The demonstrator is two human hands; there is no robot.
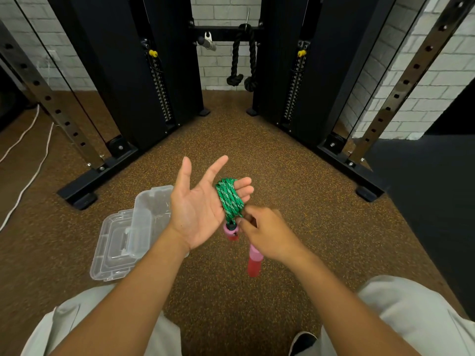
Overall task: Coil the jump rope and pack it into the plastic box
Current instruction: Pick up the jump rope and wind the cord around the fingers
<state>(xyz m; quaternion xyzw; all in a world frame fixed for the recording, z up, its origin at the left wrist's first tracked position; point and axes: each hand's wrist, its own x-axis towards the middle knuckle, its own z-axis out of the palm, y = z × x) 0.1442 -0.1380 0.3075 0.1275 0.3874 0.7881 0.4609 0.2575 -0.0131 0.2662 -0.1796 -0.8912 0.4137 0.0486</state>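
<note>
1. Coiling nears its end: I see the green braided jump rope [229, 199] wound around my open left hand's [199, 201] fingers.
2. My right hand [267, 233] pinches rope beside the pink handles [254, 260].
3. Next: slip the bundle off into the clear plastic box [123, 242] lying open on the floor.

So the plastic box [123, 237] sits on the floor [295, 181] at 9 o'clock from the hands, lid open; cable machine [159, 73] behind at 12.

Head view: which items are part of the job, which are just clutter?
Job: green rope coil wound on left hand; right hand; pink handles; open plastic box.
Clutter: black gym rope, white cable, rack frame.
</note>
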